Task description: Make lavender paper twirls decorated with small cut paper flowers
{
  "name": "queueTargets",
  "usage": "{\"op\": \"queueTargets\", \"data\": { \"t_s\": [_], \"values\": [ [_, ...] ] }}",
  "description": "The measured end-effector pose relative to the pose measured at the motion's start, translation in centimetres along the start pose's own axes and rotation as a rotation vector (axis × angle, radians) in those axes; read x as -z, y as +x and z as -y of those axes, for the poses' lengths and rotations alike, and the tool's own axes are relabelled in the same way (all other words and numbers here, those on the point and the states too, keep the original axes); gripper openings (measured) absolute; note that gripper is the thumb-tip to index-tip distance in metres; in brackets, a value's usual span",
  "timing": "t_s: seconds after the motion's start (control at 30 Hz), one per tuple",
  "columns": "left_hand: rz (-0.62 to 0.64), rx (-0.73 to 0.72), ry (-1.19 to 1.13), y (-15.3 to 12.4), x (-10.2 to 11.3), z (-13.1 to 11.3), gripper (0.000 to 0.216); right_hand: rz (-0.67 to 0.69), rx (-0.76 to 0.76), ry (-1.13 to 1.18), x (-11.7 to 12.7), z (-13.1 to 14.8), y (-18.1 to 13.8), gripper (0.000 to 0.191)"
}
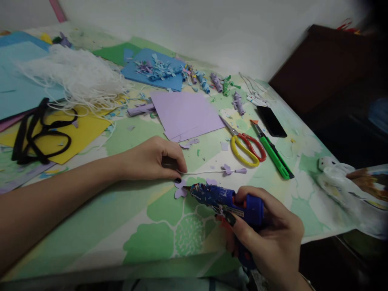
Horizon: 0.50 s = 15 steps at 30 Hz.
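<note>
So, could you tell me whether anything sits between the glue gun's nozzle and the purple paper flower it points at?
Nothing visible does. The glue gun in the right hand has its nozzle right at the purple paper flower; the left hand rests just above it, off the path.

No wording, brand or number can be read anywhere on the desk (pixel 91 226). A pale label on the blue glue gun (pixel 226 200) carries print too small and blurred to make out. The packet (pixel 368 184) at the right edge shows a printed picture, but no legible lettering. The dark phone (pixel 272 121) lies with a blank screen.
</note>
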<state>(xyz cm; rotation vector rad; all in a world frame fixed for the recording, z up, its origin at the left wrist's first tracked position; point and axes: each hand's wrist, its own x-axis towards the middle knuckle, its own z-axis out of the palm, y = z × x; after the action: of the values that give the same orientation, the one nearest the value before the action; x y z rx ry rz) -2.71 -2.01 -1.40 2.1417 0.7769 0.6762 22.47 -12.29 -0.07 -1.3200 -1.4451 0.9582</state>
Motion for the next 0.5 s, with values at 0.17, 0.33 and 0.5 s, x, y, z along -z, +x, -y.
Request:
{"op": "queueTargets", "data": {
  "t_s": [0.17, 0.33, 0.5],
  "values": [
    [0.008, 0.0, 0.012, 0.06, 0.08, -0.16, 0.006, -0.003, -0.027, 0.03, -0.36, 0.24, -0.15, 0.017],
    [-0.002, 0.009, 0.011, 0.06, 0.07, -0.28, 0.006, -0.004, -0.059, 0.041, -0.56, 0.49, -0.22, 0.016],
    [0.007, 0.011, -0.01, 0.04, 0.03, -0.14, 0.006, -0.022, -0.042, 0.023, -0.68, 0.49, -0.29, 0.018]
  ]
}}
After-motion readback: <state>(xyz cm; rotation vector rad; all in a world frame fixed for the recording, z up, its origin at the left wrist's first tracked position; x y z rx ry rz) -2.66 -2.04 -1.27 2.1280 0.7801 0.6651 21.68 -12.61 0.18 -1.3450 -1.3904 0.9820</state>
